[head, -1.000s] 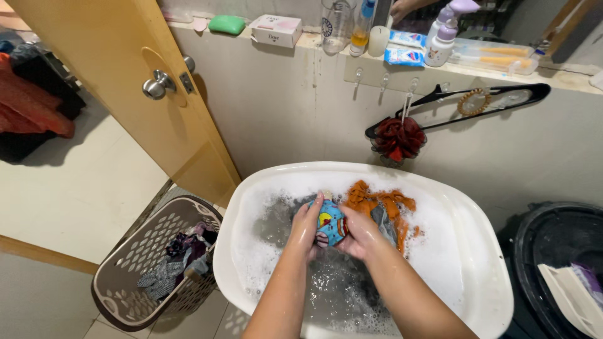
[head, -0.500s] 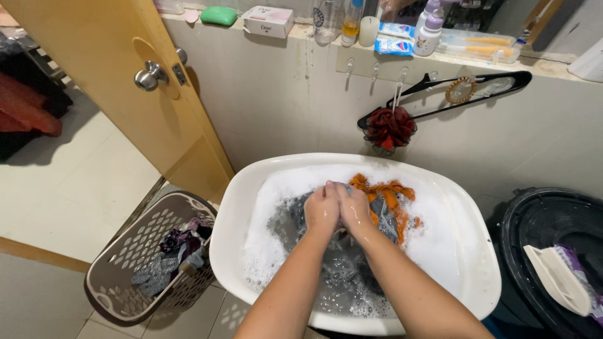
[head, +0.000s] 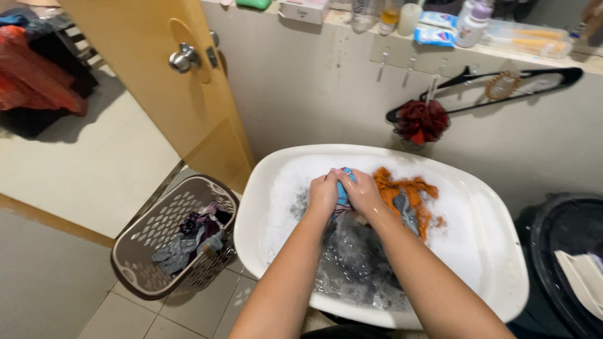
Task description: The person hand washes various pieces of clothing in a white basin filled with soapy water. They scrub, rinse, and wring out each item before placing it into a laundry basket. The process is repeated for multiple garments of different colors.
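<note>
1. Head view, hands: left hand [head: 323, 196] and right hand [head: 361, 196] are knuckle to knuckle over the far-middle of the white basin [head: 496, 251]. Both are curled into fists, fingers pressed tight round the blue cloth [head: 343, 188] between them.
2. Head view, key relation: cloth sits right betw. the two palms, so neither hand is nearer. Only a narrow strip shows, running roughly away from the person along the seam of the fists. Rest is hidden inside the grip, so overall long axis can't be told.
3. Head view, cloth look: bright blue, wet, bunched small, held just above the suds, w/ grey soapy water below the wrists.
4. Head view, surroundings: orange garment [head: 408, 194] lies soaking just right of the right hand, touching foam. Brown laundry basket [head: 141, 251] w/ dark clothes stands on the floor left of the basin, well apart from the hands.
</note>
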